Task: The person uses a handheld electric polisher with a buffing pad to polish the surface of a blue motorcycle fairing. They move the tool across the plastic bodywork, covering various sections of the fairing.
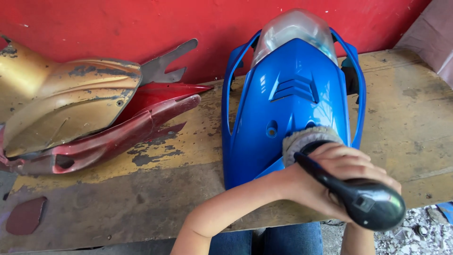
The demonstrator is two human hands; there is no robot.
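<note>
While your left hand clenches the black handheld polisher, its woolly grey pad presses the glossy blue plastic scooter fairing, centre frame on the worn wooden counter. Right hand mostly hidden beneath the tool; grip unclear. Gold and red body panels lie upper left.

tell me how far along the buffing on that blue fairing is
Looks done: the upper blue fairing already shines, showing clear reflections. In hand: both hands, left hand and right hand, grip the black polisher, its woolly pad pressed on the lower part. Possibly left: the lower edge, hidden under the hands. The gold panel and red panel lie scuffed alongside.
</note>
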